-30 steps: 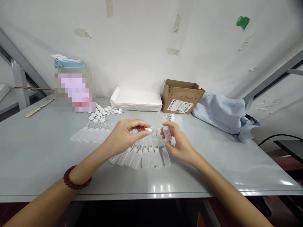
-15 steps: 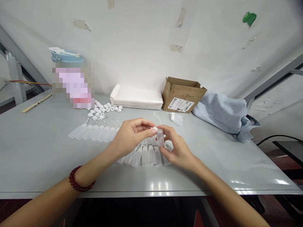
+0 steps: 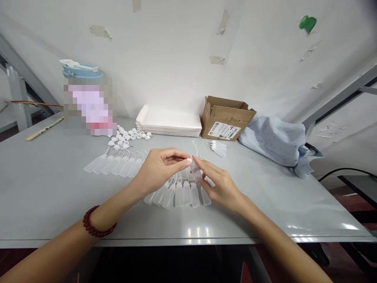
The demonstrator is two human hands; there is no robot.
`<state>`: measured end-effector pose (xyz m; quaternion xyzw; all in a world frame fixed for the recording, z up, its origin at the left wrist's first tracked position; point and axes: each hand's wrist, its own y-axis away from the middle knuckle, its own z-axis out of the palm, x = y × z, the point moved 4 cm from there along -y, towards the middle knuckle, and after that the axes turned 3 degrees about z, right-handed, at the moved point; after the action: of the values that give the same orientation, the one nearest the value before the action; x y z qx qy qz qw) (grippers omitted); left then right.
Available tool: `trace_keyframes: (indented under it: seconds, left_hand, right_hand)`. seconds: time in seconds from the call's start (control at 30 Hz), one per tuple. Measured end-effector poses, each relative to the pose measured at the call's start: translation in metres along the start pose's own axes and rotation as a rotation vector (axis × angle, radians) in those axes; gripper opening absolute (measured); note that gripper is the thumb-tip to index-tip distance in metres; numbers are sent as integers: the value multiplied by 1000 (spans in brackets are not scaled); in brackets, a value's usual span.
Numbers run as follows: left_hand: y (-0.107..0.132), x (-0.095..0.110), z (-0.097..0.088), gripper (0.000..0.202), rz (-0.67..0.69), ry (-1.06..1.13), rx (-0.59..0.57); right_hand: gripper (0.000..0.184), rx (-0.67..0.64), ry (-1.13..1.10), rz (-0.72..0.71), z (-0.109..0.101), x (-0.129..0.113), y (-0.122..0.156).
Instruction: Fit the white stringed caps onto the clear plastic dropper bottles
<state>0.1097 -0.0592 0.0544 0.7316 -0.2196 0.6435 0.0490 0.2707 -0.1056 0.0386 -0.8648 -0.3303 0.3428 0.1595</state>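
Observation:
My right hand (image 3: 219, 184) grips a small translucent plastic bottle (image 3: 195, 170), tilted toward the left. My left hand (image 3: 159, 168), with a red bead bracelet on its wrist, pinches a small white cap (image 3: 189, 160) right at the bottle's neck. Under both hands lies a row of several small bottles (image 3: 179, 194) on the grey table (image 3: 53, 200). A second row of bottles with thin nozzles (image 3: 113, 165) lies to the left. Loose white caps (image 3: 126, 137) are scattered behind that row.
A stack of white sheets (image 3: 169, 122) and an open cardboard box (image 3: 225, 118) stand at the back. A light blue cloth (image 3: 273, 143) lies at the right. A blue-lidded container (image 3: 81, 74) stands at the back left. A few capped bottles (image 3: 216, 146) lie near the box.
Both hands have come together: the cap in my left hand moved right to the neck of the bottle, and the bottle moved left and tilted.

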Motion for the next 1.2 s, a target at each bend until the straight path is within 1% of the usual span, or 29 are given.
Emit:
trace_keyframes:
  seconds: [0.1, 0.23, 0.5, 0.7, 0.83, 0.9, 1.03, 1.13, 1.2]
  left_hand:
    - [0, 1, -2, 13, 26, -36, -13]
    - [0, 0, -4, 14, 9, -54, -26]
    - [0, 6, -3, 15, 42, -66, -87]
    - [1, 5, -5, 17, -23, -39, -127]
    - [0, 2, -5, 18, -101, -18, -119]
    - [-1, 2, -5, 16, -118, -36, -110]
    - [-1, 4, -3, 12, -112, -86, -100]
    - [0, 4, -3, 13, -87, -130, -88]
    - [1, 3, -2, 14, -65, -150, -73]
  right_hand:
    - [73, -7, 29, -13, 0, 1, 1]
    - [75, -26, 74, -37, 1, 2, 2]
    - [73, -118, 99, -23, 0, 2, 3]
    - [70, -122, 118, -27, -6, -2, 1]
    - [70, -144, 222, -39, -7, -1, 2]
    - [70, -151, 278, -52, -7, 0, 3]
    - [69, -165, 360, -59, -8, -2, 2]
    - [67, -181, 405, -47, -9, -4, 1]
    - [65, -177, 455, -65, -8, -6, 1]
